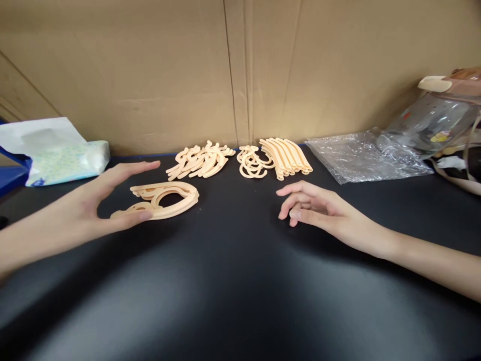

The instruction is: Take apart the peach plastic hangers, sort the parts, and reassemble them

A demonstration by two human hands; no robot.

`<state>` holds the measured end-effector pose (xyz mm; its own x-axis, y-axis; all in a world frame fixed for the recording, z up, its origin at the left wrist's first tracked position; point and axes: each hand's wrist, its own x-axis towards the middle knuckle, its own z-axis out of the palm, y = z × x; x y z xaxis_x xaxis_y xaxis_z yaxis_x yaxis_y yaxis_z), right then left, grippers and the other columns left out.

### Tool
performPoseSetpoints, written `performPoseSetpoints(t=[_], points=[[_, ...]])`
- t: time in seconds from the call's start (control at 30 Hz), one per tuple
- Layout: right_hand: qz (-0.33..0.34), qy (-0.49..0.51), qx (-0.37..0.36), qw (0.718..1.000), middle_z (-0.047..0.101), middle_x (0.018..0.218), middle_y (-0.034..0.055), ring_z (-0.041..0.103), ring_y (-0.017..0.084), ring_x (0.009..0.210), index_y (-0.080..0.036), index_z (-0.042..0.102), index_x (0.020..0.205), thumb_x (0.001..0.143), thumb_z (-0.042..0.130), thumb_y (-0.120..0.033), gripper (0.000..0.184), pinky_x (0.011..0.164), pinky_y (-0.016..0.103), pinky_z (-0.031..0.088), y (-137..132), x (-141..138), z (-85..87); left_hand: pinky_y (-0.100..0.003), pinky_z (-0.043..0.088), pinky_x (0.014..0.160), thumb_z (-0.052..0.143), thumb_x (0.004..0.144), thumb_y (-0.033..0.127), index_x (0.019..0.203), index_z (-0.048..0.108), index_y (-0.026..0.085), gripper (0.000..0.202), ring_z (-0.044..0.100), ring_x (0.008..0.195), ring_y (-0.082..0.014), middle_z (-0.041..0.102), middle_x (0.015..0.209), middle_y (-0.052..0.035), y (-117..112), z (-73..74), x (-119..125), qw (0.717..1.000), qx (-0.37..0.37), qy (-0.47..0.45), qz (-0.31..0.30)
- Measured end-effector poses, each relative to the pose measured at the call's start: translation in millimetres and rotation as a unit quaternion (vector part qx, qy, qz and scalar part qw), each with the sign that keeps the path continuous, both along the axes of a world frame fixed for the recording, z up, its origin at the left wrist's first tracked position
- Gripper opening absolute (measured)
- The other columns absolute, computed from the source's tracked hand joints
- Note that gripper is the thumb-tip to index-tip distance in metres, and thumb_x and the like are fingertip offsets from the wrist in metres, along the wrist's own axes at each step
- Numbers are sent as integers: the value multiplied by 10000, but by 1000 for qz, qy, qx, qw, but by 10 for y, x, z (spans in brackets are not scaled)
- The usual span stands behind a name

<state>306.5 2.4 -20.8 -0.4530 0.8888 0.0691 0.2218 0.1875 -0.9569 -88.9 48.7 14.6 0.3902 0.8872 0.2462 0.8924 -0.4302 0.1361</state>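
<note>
My left hand (93,205) is open, thumb and fingers wide apart, beside a small stack of beige folding hangers (180,193) lying folded on the black table. The thumb overlaps the near edge of the stack; whether it touches I cannot tell. My right hand (319,210) hovers over the table's right half, its fingers loosely bent and apart, with nothing in them. Behind the hands lie a pile of short curved beige hanger arms (205,160), a heap of beige hooks (253,163) and a row of longer beige hanger arms (287,156).
At the left is a packet of tissues (63,160) with a white sheet sticking out. A clear plastic bag (368,155) lies at the back right, near a transparent bottle (436,123) with a pinkish lid. A cardboard wall (150,75) bounds the black table (233,281) behind.
</note>
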Motion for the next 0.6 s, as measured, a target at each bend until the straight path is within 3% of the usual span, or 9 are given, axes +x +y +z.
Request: performPoseSetpoints(t=[0.07,0.13,0.17,0.33,0.47,0.6], points=[[-3,-5,0,1000,673,939,38,621,138,772,-211,538,1165,936,539,-275,238,827,337,502,0,-10,8,-444,414,1087,428,877,690,1390,475,291,652,530,1284,-254,552,1407,-17,-149,-8,289,996,65,-48,-42],[-6,-9,1,1000,676,930,45,624,148,768,-213,543,1155,933,541,-297,238,823,353,510,-2,-16,18,-456,278,1189,451,943,496,1284,546,309,401,475,1349,-230,583,1367,4,-307,-65,599,989,98,-59,-95],[-6,-10,2,1000,677,927,47,625,152,767,-214,544,1152,931,544,-307,240,822,359,513,-3,-19,22,-457,217,1220,480,938,449,1270,545,315,364,498,1331,-222,607,1335,3,-378,-111,744,984,119,-64,-120],[-3,-12,2,1000,677,928,42,624,150,762,-213,545,1151,918,550,-309,251,828,365,511,2,-24,29,-431,266,1219,486,954,268,1152,626,258,243,535,1304,-208,673,1250,-33,-514,-361,1275,967,112,-2,-227],[-5,-11,4,1000,678,922,41,624,154,762,-214,553,1147,910,553,-310,257,832,377,508,5,-28,29,-509,355,1157,449,954,250,1089,672,180,270,557,1269,-277,680,1222,-100,-311,-400,1532,975,154,14,-157],[2,-5,3,1000,677,923,38,623,150,764,-210,555,1148,909,551,-301,255,833,369,504,2,-22,23,-594,277,1166,442,942,255,1222,636,64,391,456,1355,-373,585,1352,-220,-17,-368,1672,978,194,66,-50]])
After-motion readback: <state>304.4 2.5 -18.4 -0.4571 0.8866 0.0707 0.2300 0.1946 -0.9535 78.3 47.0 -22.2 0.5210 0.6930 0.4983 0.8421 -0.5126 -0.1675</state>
